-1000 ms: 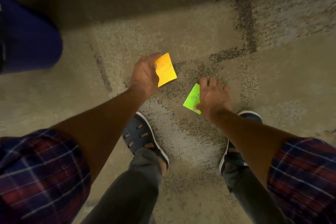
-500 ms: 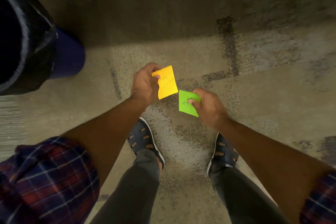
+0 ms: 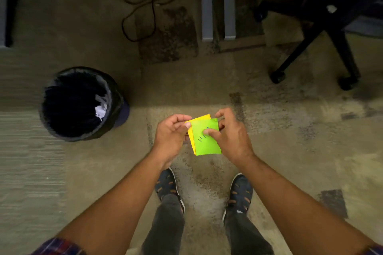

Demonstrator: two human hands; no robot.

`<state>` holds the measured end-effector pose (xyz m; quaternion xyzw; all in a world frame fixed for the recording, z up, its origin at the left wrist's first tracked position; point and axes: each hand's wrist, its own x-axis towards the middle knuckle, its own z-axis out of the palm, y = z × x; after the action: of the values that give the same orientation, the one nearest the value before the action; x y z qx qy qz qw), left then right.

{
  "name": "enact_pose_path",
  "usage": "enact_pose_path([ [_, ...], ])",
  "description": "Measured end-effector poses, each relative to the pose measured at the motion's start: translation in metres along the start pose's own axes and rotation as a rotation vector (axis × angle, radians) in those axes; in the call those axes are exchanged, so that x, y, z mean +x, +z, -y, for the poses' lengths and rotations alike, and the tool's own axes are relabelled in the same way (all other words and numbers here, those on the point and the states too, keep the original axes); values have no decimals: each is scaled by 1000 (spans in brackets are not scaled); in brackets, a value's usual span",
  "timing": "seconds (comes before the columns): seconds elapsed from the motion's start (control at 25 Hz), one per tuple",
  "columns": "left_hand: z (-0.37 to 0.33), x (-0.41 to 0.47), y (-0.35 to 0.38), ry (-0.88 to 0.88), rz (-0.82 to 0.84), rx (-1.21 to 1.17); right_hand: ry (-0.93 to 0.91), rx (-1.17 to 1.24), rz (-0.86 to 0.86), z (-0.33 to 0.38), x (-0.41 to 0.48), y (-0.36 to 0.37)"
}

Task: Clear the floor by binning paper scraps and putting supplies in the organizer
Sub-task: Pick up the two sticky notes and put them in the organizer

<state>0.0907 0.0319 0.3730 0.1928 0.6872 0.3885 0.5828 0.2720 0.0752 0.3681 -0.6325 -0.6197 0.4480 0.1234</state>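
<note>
A green sticky note (image 3: 207, 141) with dark pen marks lies stacked on top of a yellow sticky note (image 3: 200, 119), both held in the air in front of me. My left hand (image 3: 171, 136) pinches the left edge of the stack. My right hand (image 3: 230, 134) grips the green note's top right, thumb pressed on its face. A round bin (image 3: 49, 122) with a black liner stands on the carpet to the left of my hands, with crumpled white paper (image 3: 101, 106) inside.
A black cable (image 3: 152, 6) loops on the floor at the back. Two grey metal legs (image 3: 217, 4) stand behind it. An office chair base (image 3: 315, 37) with castors sits at the right. My shoes (image 3: 241, 192) are below my hands.
My hands have come together, and the green note now lies over the yellow one. I have risen from the floor, so the whole bin, cable and chair base came into sight.
</note>
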Motion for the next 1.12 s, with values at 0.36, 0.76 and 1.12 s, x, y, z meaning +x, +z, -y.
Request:
enact_pose_path([
  [0.36,-166,-115,-27,122,92,20,-122,21,-100,161,-71,-89],
  [0.76,-323,-193,-115,371,218,113,-317,-35,-255,345,-124,-147],
  [1.12,-394,-194,-127,463,221,220,-232,75,-92,397,-100,-187],
])
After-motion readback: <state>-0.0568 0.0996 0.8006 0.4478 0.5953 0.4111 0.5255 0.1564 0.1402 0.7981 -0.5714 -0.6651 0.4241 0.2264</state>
